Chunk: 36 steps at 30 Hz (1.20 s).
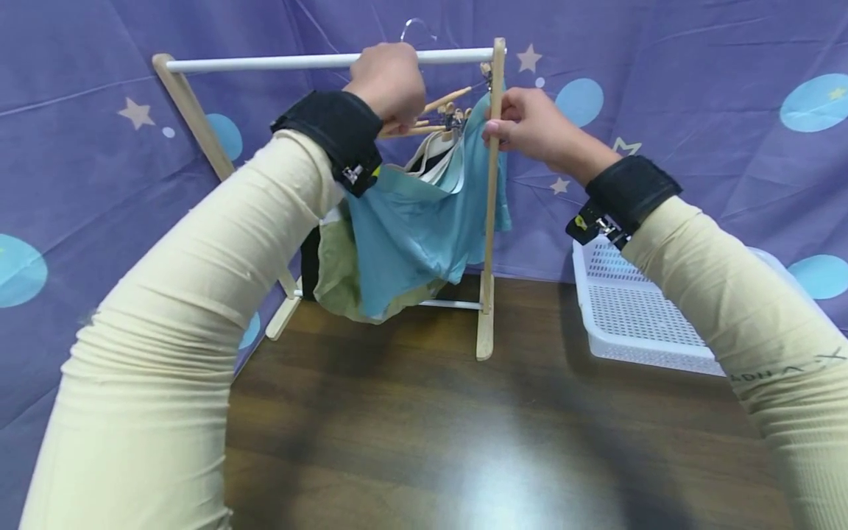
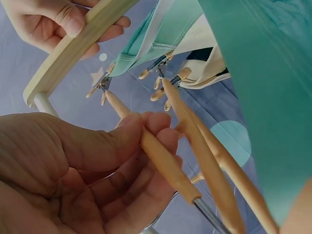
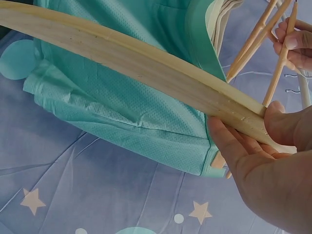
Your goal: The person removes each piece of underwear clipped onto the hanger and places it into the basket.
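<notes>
My left hand (image 1: 392, 85), just under the white rail (image 1: 265, 64), pinches the wooden bar of a clip hanger (image 2: 161, 163) between thumb and fingers. A clip at that hanger's end (image 2: 102, 84) holds the waistband of teal shorts (image 1: 407, 232). My right hand (image 1: 539, 126) grips the rack's right wooden post (image 1: 492, 213) near its top, thumb on one side and fingers on the other. More wooden hangers (image 2: 202, 151) hang close beside the held one. Olive shorts (image 1: 338, 276) hang behind the teal ones, and some dark cloth shows at their left.
A white perforated basket (image 1: 642, 313) stands right of the rack on the brown wooden tabletop (image 1: 397, 412). The rack's left post (image 1: 199, 121) leans by a purple curtain (image 1: 695, 73) with stars and blue dots. A metal hook (image 1: 419, 28) sticks up above the rail.
</notes>
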Tool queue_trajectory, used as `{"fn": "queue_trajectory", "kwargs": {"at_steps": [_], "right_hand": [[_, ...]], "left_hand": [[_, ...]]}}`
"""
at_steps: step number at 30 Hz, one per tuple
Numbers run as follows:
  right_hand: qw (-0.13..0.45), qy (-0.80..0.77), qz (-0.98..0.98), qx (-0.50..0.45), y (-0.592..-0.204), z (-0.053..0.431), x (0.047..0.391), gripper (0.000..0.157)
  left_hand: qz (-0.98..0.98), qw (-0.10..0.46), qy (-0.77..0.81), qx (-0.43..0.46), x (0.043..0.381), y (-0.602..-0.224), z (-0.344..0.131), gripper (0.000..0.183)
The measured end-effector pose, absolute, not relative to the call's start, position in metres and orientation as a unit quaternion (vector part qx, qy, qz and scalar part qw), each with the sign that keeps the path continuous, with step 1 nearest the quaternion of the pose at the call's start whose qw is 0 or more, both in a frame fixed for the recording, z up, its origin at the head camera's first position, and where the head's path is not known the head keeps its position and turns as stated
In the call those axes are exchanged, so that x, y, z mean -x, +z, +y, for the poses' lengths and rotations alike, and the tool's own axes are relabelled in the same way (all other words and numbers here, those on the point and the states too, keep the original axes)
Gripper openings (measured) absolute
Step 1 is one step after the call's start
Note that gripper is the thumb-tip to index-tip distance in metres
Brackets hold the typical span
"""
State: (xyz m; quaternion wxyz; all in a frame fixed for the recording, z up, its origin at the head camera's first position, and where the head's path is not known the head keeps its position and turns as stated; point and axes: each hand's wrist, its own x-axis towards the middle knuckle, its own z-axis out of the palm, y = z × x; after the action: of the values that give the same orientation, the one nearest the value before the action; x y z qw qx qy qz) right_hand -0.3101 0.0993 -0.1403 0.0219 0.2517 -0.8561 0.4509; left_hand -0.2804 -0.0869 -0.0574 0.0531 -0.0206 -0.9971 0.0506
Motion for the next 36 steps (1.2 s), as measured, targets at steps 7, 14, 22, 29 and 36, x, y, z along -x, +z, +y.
{"fn": "queue_trajectory", "kwargs": {"at_steps": [7, 14, 22, 29, 36], "right_hand": [[0.023, 0.446, -0.858, -0.252, -0.140, 0.098, 0.309, 0.040], [0.017, 0.454, -0.855, -0.249, -0.140, 0.097, 0.309, 0.040], [0.024, 0.437, -0.863, -0.251, -0.141, 0.096, 0.309, 0.041], [0.021, 0.438, -0.864, -0.248, -0.140, 0.096, 0.309, 0.042], [0.018, 0.448, -0.859, -0.247, -0.140, 0.096, 0.308, 0.041]], "left_hand": [[-0.999, 0.027, 0.015, 0.014, 0.281, -0.050, -0.087, 0.015], [-0.999, -0.025, -0.044, 0.009, 0.282, -0.045, -0.087, 0.017], [-0.998, -0.052, -0.040, 0.011, 0.286, -0.043, -0.088, 0.020], [-0.995, -0.061, -0.078, 0.006, 0.287, -0.045, -0.089, 0.015], [-0.993, -0.066, -0.095, 0.008, 0.287, -0.049, -0.088, 0.028]]}}
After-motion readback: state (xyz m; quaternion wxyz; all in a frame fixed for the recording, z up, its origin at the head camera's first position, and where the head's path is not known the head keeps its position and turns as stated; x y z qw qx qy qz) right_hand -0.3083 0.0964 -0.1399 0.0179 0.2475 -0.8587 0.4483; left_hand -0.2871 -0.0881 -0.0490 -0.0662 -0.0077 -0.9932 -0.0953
